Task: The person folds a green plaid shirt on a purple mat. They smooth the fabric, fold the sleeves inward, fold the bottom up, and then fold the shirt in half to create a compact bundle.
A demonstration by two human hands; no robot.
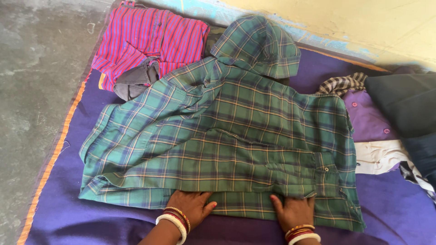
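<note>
Green plaid shirt (222, 136) lies spread, partly folded, on the purple blanket (386, 213). Left hand (193, 203) and right hand (294, 210) press flat on its near hem. Striped shirt (150, 38) behind it, purple shirt (370, 120) beside.

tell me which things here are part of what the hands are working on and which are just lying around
In hand:
- green plaid shirt, spread flat on the purple blanket
- left hand and right hand, both pressed flat on its near hem

Lying about:
- red striped garment, far left
- grey cloth beside it
- purple shirt, white cloth and checked cloth, right
- dark cushion, far right
</note>
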